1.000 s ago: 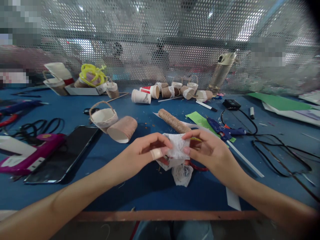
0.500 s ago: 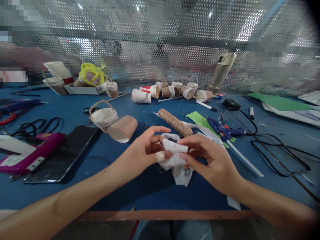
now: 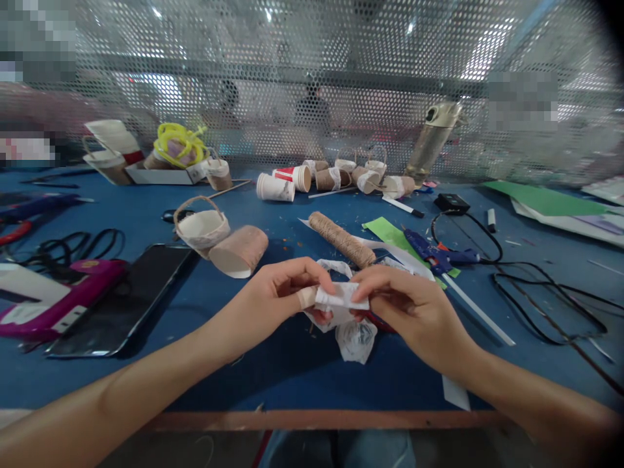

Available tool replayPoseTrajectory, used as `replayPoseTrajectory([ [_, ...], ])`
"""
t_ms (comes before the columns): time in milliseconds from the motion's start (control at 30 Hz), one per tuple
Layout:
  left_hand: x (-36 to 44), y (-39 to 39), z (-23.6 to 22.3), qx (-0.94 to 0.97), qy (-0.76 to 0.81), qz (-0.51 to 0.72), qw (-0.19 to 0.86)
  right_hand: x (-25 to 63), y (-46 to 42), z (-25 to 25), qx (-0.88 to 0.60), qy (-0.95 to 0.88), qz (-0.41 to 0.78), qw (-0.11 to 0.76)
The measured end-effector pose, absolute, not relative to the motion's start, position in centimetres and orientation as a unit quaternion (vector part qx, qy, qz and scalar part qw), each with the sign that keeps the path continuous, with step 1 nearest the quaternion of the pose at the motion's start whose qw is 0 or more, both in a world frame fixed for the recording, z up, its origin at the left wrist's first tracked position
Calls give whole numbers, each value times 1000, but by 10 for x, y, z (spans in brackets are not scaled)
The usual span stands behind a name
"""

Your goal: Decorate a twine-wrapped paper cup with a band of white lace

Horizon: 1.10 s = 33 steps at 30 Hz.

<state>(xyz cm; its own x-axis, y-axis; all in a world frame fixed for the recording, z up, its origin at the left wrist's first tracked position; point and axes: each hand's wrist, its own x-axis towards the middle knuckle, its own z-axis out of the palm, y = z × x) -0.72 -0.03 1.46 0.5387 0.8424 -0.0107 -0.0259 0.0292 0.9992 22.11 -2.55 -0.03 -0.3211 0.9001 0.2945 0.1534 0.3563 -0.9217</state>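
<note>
1. Nearest, at 5 o'clock from the held piece: crumpled white scrap [image 3: 357, 341], semi-sheer, on the blue table [image 3: 244, 383].
2. White folded piece [image 3: 341, 298], dial centre: raised between both hands, doubled into a narrow strip; paper or cloth, cannot tell. Folding seems well advanced; no fastening shows, so apparently only fingers keep it shut.
3. Left hand [image 3: 292, 286], 9 o'clock: thumb and fingers pinching the strip's left end; pale bandage on thumb.
4. Right hand [image 3: 404, 299], 3 o'clock: thumb and forefinger pinching the right end.
5. Phone [image 3: 127, 305], 9 o'clock, dark screen.
6. Brown cup [image 3: 244, 250], 10 o'clock, on its side; handle and white trim apparently undone.
7. Handled basket [image 3: 203, 229], just beyond, touching the cup; trimmed, seemingly complete.
8. Twine roll [image 3: 341, 239], 12 o'clock.
9. Blue glue gun [image 3: 439, 253], 2 o'clock, unheld.
10. Small brown baskets [image 3: 365, 180], far 12 o'clock: clustered, several white-banded, evidently further along.
11. Bottle [image 3: 433, 144], far 1 o'clock, leaning.
</note>
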Motion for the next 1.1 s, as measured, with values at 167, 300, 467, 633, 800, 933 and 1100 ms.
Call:
replayPoseTrajectory([
  [167, -8, -1, 18, 644, 335, 337, 600, 220, -27, -1, -371, -636, 532, 418],
  [300, -11, 0, 17, 669, 335, 332, 574, 221, -28, 0, -372, -639, 530, 414],
  [467, -13, 2, 14, 667, 344, 324, 576, 221, -29, 1, -370, -667, 491, 422],
  [633, -11, 2, 12, 617, 341, 332, 626, 220, -27, 1, -375, -721, 394, 429],
  [800, -10, 2, 11, 624, 348, 326, 619, 220, -25, 0, -370, -763, 315, 426],
  [933, -9, 2, 11, 663, 356, 279, 596, 219, -25, -1, -365, -760, 332, 422],
  [1100, -12, 2, 14, 657, 385, 305, 572, 221, -26, 0, -384, -698, 436, 419],
])
